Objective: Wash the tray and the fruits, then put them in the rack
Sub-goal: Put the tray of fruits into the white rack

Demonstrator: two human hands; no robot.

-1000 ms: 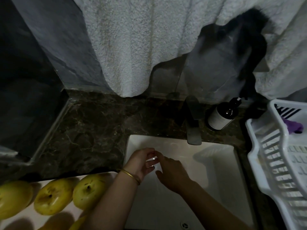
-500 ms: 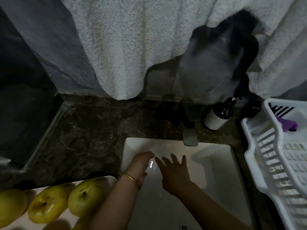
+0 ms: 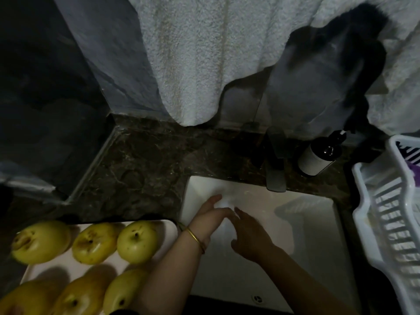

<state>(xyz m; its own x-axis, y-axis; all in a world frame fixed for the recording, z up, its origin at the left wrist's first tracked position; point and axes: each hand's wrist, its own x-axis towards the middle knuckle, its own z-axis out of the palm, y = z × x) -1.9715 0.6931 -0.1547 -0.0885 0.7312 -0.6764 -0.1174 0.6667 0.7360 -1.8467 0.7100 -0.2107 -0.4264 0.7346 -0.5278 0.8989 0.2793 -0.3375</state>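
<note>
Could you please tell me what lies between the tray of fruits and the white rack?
The white sink, with the left hand and right hand over it, in the head view.

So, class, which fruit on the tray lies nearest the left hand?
The rightmost fruit of the back row, at the tray corner; the others lie further from the left hand.

One wide-angle view from the person's head, close above a white sink [image 3: 295, 235], looking steeply down and forward. The tray [image 3: 169, 226] fills the lower left corner; the rack [image 3: 363, 214] runs off the right edge.
</note>
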